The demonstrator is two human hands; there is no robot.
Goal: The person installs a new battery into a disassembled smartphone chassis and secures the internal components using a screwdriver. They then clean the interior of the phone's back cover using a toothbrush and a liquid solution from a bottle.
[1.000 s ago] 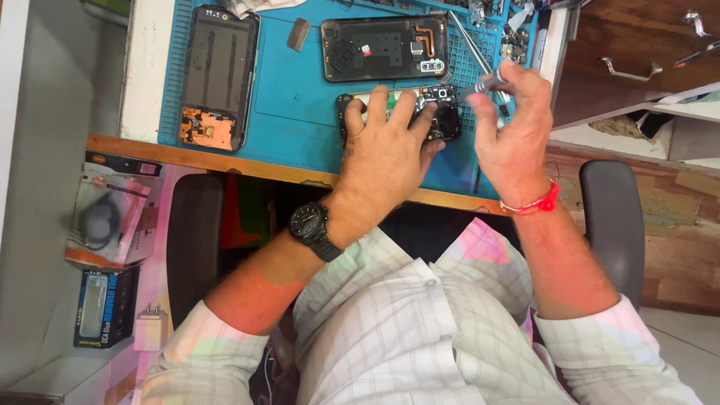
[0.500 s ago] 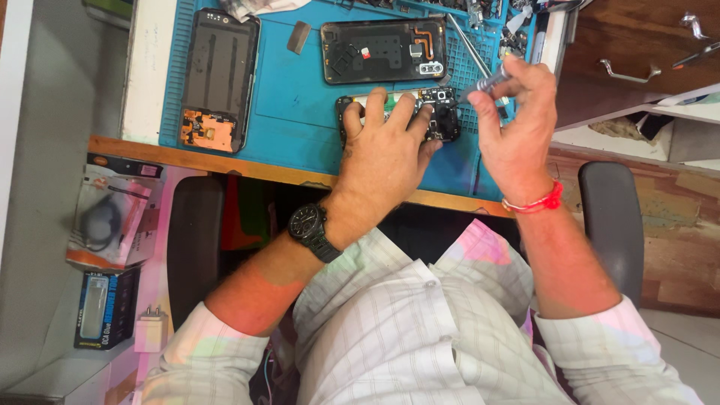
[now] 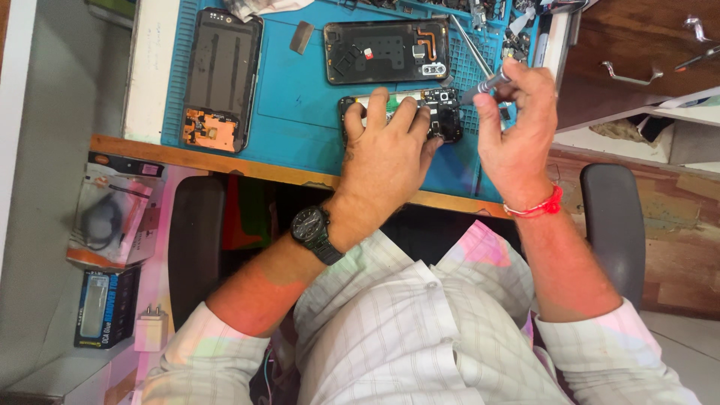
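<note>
Bare blue mat [image 3: 300, 105] between two opened phones [image 3: 221, 79] [image 3: 386, 51]; crowded parts [image 3: 517, 34] far right.

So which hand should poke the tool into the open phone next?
Probably the right hand: it grips the screwdriver, whose tip points at the opened phone. The left hand lies flat on that phone, pinning it to the blue mat.

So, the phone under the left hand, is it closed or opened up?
Opened up. The phone under the left hand shows bare dark boards and small parts, with no back cover on it. The right hand holds a screwdriver over it.
</note>
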